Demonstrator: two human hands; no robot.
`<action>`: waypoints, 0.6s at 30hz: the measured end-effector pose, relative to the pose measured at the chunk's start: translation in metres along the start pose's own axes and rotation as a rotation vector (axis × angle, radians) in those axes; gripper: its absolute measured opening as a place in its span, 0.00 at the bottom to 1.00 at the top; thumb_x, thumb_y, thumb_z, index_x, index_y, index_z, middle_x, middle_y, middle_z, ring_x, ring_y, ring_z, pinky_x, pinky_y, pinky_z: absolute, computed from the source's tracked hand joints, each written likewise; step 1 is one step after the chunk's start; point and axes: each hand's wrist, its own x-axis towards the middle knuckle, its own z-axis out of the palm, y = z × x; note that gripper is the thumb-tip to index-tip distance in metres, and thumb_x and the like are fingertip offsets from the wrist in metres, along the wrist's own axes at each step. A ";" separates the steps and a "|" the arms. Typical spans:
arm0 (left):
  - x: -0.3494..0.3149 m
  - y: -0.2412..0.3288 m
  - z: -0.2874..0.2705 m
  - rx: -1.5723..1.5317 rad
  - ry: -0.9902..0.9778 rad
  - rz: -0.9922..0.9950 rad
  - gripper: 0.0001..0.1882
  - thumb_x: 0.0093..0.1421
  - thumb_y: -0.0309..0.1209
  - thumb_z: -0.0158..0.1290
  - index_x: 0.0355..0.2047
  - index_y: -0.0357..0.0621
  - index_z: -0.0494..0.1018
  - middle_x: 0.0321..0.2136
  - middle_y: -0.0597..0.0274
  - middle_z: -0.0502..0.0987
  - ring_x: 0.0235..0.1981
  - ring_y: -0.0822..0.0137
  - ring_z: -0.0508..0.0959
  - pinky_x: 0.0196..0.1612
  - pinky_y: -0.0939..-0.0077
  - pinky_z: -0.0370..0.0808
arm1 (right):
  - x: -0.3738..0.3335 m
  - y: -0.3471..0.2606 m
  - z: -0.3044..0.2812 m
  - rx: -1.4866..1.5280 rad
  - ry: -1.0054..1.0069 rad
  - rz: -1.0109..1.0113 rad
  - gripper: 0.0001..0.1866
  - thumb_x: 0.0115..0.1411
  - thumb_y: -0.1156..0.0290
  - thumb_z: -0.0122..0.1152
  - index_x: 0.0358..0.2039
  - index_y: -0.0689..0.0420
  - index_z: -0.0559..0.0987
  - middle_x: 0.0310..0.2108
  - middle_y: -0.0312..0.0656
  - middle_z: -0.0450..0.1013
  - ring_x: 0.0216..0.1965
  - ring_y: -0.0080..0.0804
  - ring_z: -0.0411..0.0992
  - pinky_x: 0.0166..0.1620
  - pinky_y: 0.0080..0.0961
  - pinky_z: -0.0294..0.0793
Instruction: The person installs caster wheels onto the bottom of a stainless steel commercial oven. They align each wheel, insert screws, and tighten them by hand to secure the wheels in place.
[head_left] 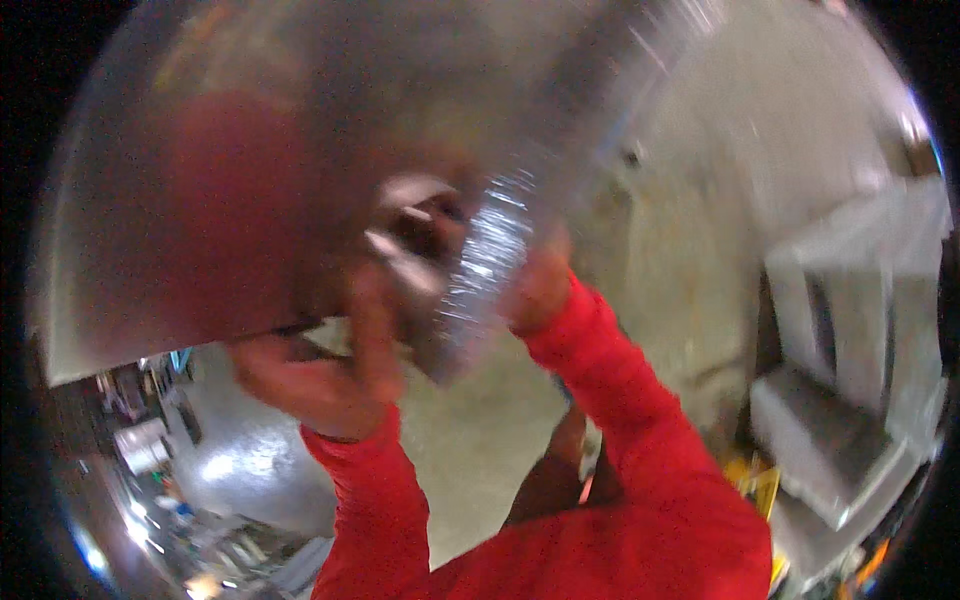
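A large, smooth grey metal panel (250, 230) fills the upper left, smeared by motion. Its surface carries a dull red reflection, and a dark opening with bright rims shows near its lower right. Along its right side runs a shiny, narrow edge strip (490, 240) slanting up to the right. My left hand (325, 375) is closed on the panel's lower edge, with the thumb against the face and fingers underneath. My right hand (540, 280) is at the shiny edge strip, its fingers mostly hidden behind it. The panel is tilted and held up off the floor.
Grey box-shaped sheet-metal pieces (850, 330) stand on the floor at the right. A yellow object (755, 485) sits below them. At the lower left lie assorted items (240, 555) and a white box (143, 445). Concrete floor (690, 270) shows beneath me.
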 end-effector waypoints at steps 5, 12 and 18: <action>0.004 -0.021 0.002 -0.125 -0.073 -0.174 0.28 0.55 0.40 0.64 0.47 0.28 0.74 0.39 0.46 0.80 0.35 0.60 0.82 0.39 0.68 0.79 | 0.011 -0.002 -0.001 0.029 0.030 0.142 0.15 0.49 0.58 0.63 0.30 0.54 0.72 0.24 0.42 0.66 0.22 0.38 0.72 0.21 0.35 0.72; 0.051 0.004 0.015 -0.308 -0.552 0.243 0.29 0.60 0.44 0.58 0.46 0.23 0.74 0.40 0.40 0.80 0.39 0.55 0.82 0.42 0.66 0.80 | 0.020 0.004 0.007 -0.014 0.099 0.040 0.13 0.50 0.58 0.63 0.30 0.50 0.72 0.23 0.38 0.65 0.20 0.33 0.72 0.18 0.32 0.72; 0.034 -0.020 0.016 -0.149 0.029 0.175 0.19 0.58 0.28 0.62 0.46 0.25 0.75 0.43 0.40 0.79 0.40 0.56 0.82 0.43 0.66 0.79 | 0.023 -0.003 0.003 -0.099 0.113 0.037 0.12 0.50 0.60 0.63 0.31 0.51 0.73 0.21 0.38 0.66 0.22 0.36 0.74 0.19 0.34 0.73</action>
